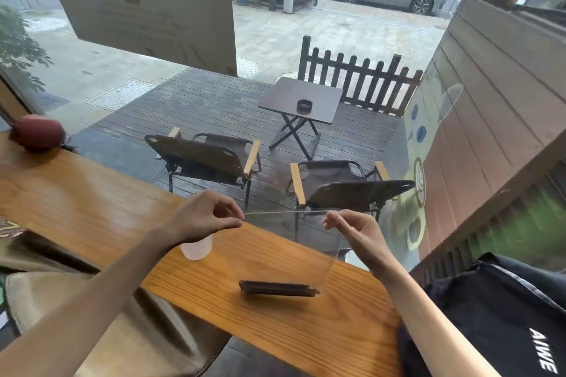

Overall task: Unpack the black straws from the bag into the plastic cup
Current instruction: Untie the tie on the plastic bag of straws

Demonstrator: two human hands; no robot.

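A clear plastic bag [294, 245] hangs above the wooden counter [92, 202], held up by its top edge. My left hand [203, 216] pinches the bag's left top corner and my right hand [352, 225] pinches the right top corner. A bundle of black straws [277, 288] lies along the bottom of the bag, just over the counter. A translucent plastic cup [196, 248] stands on the counter below my left wrist, partly hidden by it.
A dark red round object [38, 131] sits at the counter's far left. A black bag with white lettering [502, 321] lies at the right end. A window runs along the counter's far edge, with chairs and a small table outside.
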